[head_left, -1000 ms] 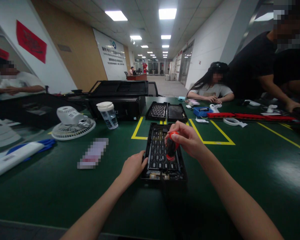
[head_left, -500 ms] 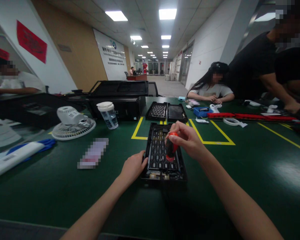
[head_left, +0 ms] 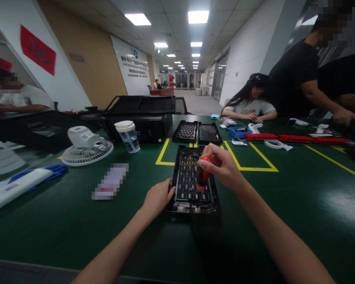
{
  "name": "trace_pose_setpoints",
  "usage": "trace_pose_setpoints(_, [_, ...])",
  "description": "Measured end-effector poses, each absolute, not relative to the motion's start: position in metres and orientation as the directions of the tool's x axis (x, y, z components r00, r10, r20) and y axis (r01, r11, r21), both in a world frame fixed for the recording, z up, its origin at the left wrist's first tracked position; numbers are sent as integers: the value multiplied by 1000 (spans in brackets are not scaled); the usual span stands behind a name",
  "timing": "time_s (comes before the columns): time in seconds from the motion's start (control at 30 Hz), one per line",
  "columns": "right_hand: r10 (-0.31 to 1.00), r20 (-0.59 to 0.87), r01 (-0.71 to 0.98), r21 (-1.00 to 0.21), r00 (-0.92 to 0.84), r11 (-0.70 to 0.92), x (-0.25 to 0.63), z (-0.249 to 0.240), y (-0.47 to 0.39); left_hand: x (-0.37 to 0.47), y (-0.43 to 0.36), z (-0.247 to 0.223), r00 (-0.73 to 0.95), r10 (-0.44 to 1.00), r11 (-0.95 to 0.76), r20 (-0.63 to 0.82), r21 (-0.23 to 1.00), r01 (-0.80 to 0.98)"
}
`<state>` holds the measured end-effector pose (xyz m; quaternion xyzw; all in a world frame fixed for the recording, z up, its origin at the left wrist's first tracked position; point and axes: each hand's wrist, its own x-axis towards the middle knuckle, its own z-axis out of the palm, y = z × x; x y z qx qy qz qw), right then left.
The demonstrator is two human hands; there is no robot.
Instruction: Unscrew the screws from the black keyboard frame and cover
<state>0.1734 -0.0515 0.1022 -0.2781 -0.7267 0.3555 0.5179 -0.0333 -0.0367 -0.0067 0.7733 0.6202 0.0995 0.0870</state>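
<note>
A black rectangular plastic housing [head_left: 183, 199] lies in front of me, its inside patterned with rows of dark oval cells. At its left side, my left hand [head_left: 159, 197] grips the edge, the thumb along the rim and the other fingers partly hidden. My right hand [head_left: 221, 163] is closed around the top of a screwdriver [head_left: 203, 173] with a red and black handle. The screwdriver stands nearly upright over the right half of the housing. Its tip is too dark to make out.
Behind the housing lie two black panels [head_left: 209, 133]. On the left are a lidded water cup [head_left: 129, 138], a white fan [head_left: 87, 152], a blurred flat object [head_left: 111, 181] and a white device [head_left: 20, 188]. A blue tray [head_left: 238, 132] and long red strips [head_left: 296, 139] lie right; people sit and stand beyond.
My hands, the screwdriver and the housing hold nearly the same place. At the right, the standing person's arm and body have shifted slightly.
</note>
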Motion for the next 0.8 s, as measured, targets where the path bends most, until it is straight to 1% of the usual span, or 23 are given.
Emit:
trace_pose_setpoints(0.2, [777,566,92,-789,-277,607,171,104,-54,-32,-38,-4,196,980,-196,27,263,945])
trace_pose_setpoints(0.63, [780,589,227,-746,-212,626,167,104,-59,-35,-36,-11,222,973,-231,64,263,937])
trace_pose_setpoints(0.8, [782,599,309,-721,-170,620,165,106,-61,-35,-37,-9,219,974,-228,66,266,937])
